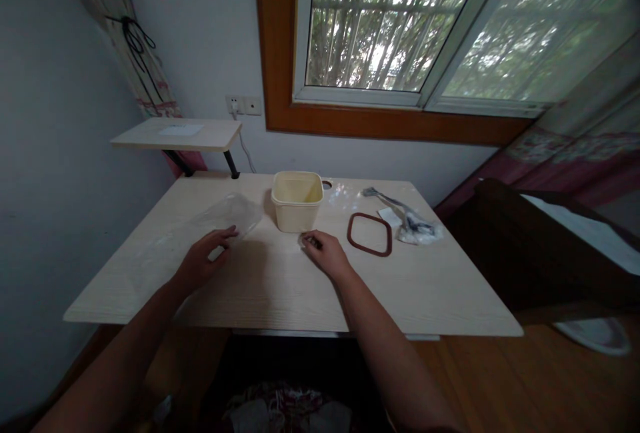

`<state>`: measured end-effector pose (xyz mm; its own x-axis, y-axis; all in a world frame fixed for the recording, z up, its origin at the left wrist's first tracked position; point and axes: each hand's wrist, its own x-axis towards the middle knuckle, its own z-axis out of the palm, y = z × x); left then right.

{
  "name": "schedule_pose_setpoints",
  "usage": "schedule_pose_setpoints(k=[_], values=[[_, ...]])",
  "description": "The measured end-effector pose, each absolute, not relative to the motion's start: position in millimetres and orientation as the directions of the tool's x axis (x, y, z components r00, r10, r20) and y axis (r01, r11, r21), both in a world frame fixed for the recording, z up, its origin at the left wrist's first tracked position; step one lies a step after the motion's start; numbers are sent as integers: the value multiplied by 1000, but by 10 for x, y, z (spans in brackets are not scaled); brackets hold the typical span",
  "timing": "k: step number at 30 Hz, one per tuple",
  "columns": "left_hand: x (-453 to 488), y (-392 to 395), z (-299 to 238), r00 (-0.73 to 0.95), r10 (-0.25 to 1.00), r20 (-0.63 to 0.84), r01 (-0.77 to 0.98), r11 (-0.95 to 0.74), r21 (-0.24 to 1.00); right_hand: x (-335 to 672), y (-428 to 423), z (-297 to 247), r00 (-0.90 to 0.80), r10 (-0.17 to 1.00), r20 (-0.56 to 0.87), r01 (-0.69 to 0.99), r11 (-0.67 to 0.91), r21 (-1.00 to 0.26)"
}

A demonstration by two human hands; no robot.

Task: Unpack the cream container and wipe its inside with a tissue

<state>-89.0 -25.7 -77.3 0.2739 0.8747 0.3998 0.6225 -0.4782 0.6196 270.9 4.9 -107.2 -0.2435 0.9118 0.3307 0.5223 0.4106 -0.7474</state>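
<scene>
My left hand [206, 254] is over the near right part of a clear plastic bag [227, 214] lying flat on the table. Its thumb and fingers are apart, with nothing held between them. My right hand [325, 252] rests near the table's middle, fingers curled together around something small and partly hidden, too unclear to name. Just beyond it stands a cream plastic bin [297, 214], upright and open at the top. Right of that hand lies a brown rounded-square frame [370, 251], flat on the tabletop.
A clear bag with dark small parts [419, 230], a grey metal-looking strip [387, 197] and a white paper slip [390, 217] lie on the right of the pale table [310, 300]. A raised shelf [220, 134] stands at the back left. Behind is a window [370, 33].
</scene>
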Motion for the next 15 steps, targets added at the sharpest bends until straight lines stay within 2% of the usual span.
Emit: schedule_pose_setpoints(k=[4,7,10,15], values=[[-872,-329,-761,509,800,318,608,-595,525,2661,26,-1068,-311,894,323,516,444,-732],[-880,-325,-722,622,751,222,584,-634,507,2617,5,-1052,-346,887,306,523,453,-722],[-868,-257,-682,623,762,180,617,-619,487,2596,-6,-1035,-371,880,297,521,462,-718],[-673,-28,-658,534,818,215,672,-564,479,2609,-1,-1030,-359,888,287,524,446,-725]])
